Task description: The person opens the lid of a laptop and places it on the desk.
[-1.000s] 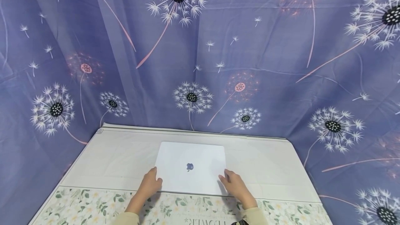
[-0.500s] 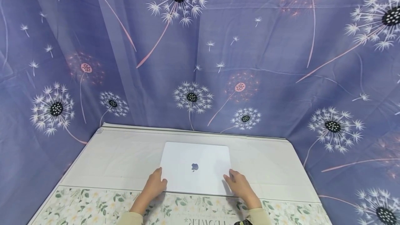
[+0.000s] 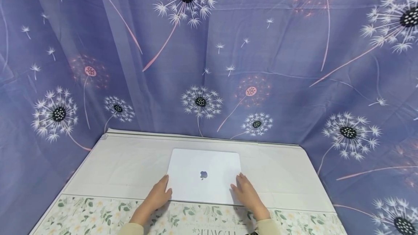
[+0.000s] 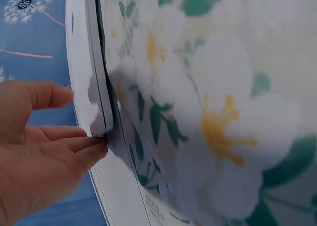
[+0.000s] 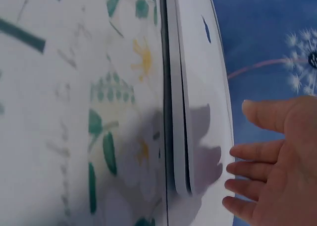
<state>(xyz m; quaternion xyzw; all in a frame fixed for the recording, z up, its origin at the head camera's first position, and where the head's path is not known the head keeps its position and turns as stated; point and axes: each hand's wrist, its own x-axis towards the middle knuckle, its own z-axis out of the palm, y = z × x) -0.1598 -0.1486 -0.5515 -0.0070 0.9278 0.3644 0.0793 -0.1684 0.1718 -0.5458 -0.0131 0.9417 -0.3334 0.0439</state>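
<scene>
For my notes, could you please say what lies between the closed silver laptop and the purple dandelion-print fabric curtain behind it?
Between laptop and curtain, the head view shows only a bare strip of white table covering.

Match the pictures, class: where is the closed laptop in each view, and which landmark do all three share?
Head: the laptop, lower centre.
Left wrist: laptop upper left, running down from the top edge.
Right wrist: laptop just right of centre, also running from the top edge.
Shared landmark: floral print, respectively below, right of and left of it.
</scene>
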